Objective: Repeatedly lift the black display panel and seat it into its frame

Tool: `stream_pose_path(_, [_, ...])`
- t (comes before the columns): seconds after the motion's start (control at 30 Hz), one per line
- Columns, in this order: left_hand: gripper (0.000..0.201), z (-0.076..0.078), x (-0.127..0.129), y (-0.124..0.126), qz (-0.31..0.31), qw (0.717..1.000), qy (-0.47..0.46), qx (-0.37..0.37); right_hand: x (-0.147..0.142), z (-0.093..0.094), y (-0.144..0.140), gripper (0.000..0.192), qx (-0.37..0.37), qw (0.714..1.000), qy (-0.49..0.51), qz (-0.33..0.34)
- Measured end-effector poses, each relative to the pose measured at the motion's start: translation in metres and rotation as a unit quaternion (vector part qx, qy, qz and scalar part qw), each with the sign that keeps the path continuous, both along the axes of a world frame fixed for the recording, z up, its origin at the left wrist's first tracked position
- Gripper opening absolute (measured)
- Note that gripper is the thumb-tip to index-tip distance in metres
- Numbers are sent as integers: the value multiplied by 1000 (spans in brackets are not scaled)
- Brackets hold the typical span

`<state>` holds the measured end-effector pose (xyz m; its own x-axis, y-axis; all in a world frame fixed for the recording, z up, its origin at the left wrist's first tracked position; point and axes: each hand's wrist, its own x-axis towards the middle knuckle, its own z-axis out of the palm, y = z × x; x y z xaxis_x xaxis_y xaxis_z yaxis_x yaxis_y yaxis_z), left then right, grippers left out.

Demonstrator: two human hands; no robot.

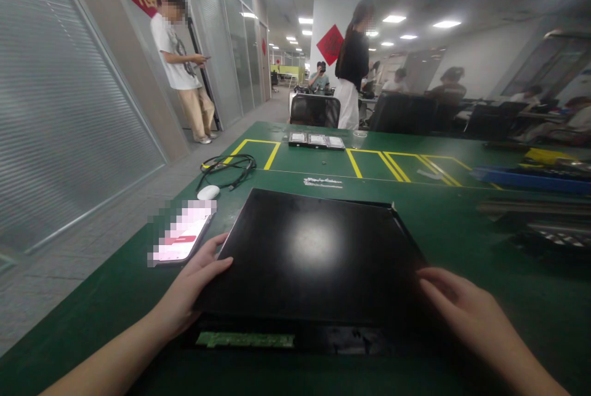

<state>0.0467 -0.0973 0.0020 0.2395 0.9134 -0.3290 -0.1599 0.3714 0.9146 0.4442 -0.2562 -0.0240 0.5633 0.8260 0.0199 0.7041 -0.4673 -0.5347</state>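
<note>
A flat, shiny black panel (277, 242) lies slightly askew over a black case (351, 339). A strip of green circuit board (244, 339) shows along the case's near side. My left hand (198, 273) grips the panel's left edge, thumb on top and the other fingers partly hidden at the side. On the opposite edge, my right hand (455, 297) is closed with its fingertips against the panel's side; some of its fingers are out of sight. What lies beneath the panel is hidden.
Left of the panel are a lit phone (184, 236), a white mouse (209, 193) and a coiled black cable (226, 168). Several hard drives (316, 140) line the far edge of the green table (115, 303). A blue tray (545, 180) sits right. People stand and sit beyond.
</note>
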Motion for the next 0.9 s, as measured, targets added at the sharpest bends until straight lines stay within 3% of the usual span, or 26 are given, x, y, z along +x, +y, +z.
stream_pose_path(0.47, [61, 1, 1, -1, 3, 1000, 0, 0, 0, 1, 1, 48, -4, 1000, -16, 6])
stream_pose_path(0.9, [75, 1, 0, -1, -4, 1000, 17, 6, -2, 2, 1, 45, 4, 1000, -16, 11])
